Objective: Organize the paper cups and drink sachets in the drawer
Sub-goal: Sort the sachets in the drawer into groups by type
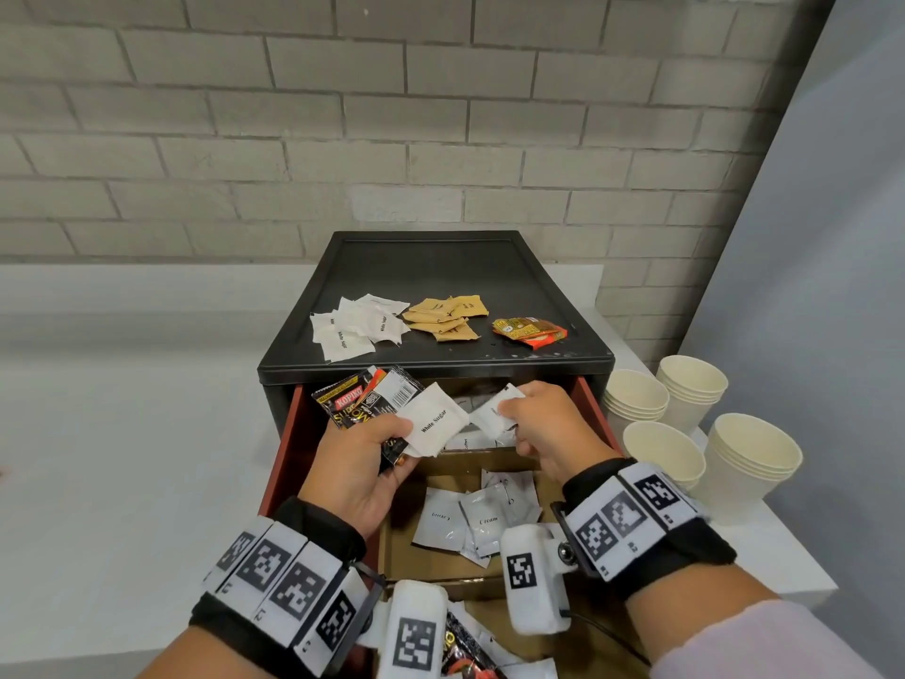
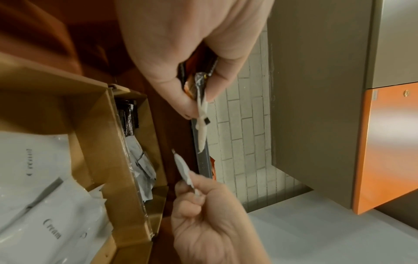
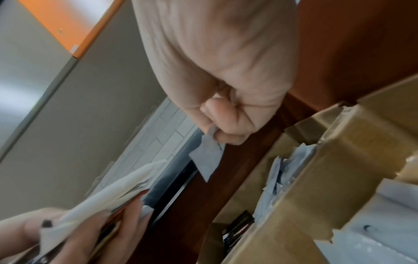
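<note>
The drawer (image 1: 289, 433), red-sided and pulled open from a black cabinet (image 1: 431, 267), is divided by brown cardboard partitions (image 1: 406, 551).

A fanned bundle is gripped by the left hand (image 1: 360, 463), thumb on top and fingers curled beneath: at least two black coffee sachets (image 1: 352, 399) and one white sugar sachet (image 1: 433, 426) are distinguished. The exact number in the bundle cannot be told.

One further white sachet (image 1: 494, 411) is pinched between thumb and curled fingers of the right hand (image 1: 548, 428), held above the drawer's rear section, just beside the bundle but apart from it in the left wrist view.

At least three white cream sachets (image 1: 482, 519) are seen in the middle compartment; overlap prevents a firm count. More sachets are partly visible in the nearest compartment.

On the cabinet top three sorted piles are recorded: white sugar sachets (image 1: 357, 325), about six; brown sachets (image 1: 445, 316), about six; orange-red sachets (image 1: 529, 330), about three.

Four stacks of paper cups (image 1: 690, 389) stand on the white counter (image 1: 122, 433) to the right of the cabinet, outside the drawer.
</note>
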{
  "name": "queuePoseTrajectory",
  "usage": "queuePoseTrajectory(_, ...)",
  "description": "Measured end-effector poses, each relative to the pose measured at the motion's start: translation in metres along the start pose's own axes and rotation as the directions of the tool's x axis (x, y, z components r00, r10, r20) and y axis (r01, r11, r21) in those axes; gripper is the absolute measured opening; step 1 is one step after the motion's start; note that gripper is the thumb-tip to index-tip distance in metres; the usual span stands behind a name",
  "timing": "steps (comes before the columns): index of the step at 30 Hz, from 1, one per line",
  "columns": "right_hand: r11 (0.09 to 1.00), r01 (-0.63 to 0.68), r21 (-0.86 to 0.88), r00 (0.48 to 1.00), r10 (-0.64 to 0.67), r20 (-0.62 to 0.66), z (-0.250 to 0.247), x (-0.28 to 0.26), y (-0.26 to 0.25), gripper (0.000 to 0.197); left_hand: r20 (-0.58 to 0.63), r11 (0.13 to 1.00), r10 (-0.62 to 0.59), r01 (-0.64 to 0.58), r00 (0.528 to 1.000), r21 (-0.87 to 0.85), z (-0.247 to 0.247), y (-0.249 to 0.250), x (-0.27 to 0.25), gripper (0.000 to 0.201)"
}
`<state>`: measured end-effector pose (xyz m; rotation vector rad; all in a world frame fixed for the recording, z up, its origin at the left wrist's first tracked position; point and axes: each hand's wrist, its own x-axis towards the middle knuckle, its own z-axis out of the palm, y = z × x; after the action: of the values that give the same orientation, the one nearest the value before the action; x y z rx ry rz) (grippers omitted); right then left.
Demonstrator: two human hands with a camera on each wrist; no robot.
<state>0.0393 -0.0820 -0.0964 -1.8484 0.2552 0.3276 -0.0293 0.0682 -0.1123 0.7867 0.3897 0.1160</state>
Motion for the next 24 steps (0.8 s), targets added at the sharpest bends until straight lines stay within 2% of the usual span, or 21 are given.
queuePoseTrajectory(2,0.992,-0.053,0.112,0.998,0.055,-0.016,-0.002,0.003,0.004,0.019,-0.005,1.0,0.001,-0.001,1.0,-0.006,-0.002,0.0,0.002,0.048)
queuePoseTrajectory(4,0.979,-0.026,0.203,0.999,0.031,-0.019,-0.001,0.01,0.01,0.031,-0.012,1.0,0.002,-0.002,1.0,-0.011,-0.003,-0.001,0.003,0.05)
queuePoseTrajectory(6,0.977,0.022,0.212,0.999,-0.015,-0.033,0.001,0.012,0.01,0.041,-0.013,1.0,0.001,-0.001,1.0,-0.015,-0.004,-0.001,0.004,0.052)
queuePoseTrajectory(8,0.983,0.031,0.182,0.999,-0.026,-0.028,0.001,0.009,0.01,0.036,-0.01,1.0,-0.001,0.001,1.0,-0.015,-0.004,-0.001,0.005,0.052)
queuePoseTrajectory(9,0.987,0.016,0.158,0.999,-0.021,0.031,0.001,0.005,0.008,0.029,-0.009,1.0,-0.003,0.003,1.0,-0.018,-0.004,-0.001,0.005,0.051)
queuePoseTrajectory(11,0.995,-0.006,0.1,0.972,-0.018,0.233,0.004,-0.01,0.001,0.021,0.006,1.0,-0.005,0.005,1.0,-0.013,-0.004,-0.002,0.004,0.05)
queuePoseTrajectory(13,0.996,0.083,0.025,0.935,-0.086,0.344,0.011,-0.02,-0.002,0.015,0.023,1.0,-0.006,0.006,1.0,0.002,-0.003,-0.002,0.003,0.048)
queuePoseTrajectory(15,0.979,0.203,-0.03,0.934,-0.185,0.306,0.017,-0.022,-0.003,0.015,0.022,1.0,0.001,-0.001,1.0,-0.003,-0.001,-0.003,0.003,0.046)
queuePoseTrajectory(18,0.95,0.303,-0.073,0.933,-0.28,0.225,0.017,-0.024,-0.013,0.018,0.005,0.999,0.014,-0.014,1.0,-0.036,-0.001,-0.002,0.003,0.046)
queuePoseTrajectory(21,0.942,0.334,-0.008,0.931,-0.329,0.157,0.013,-0.025,-0.031,0.021,0.003,0.994,0.053,-0.053,0.999,-0.095,-0.002,0.002,0.004,0.046)
queuePoseTrajectory(24,0.927,0.349,0.14,0.926,-0.364,0.098,0.014,-0.023,-0.058,0.022,0.005,0.988,0.085,-0.084,0.996,-0.129,-0.002,0.005,0.004,0.046)
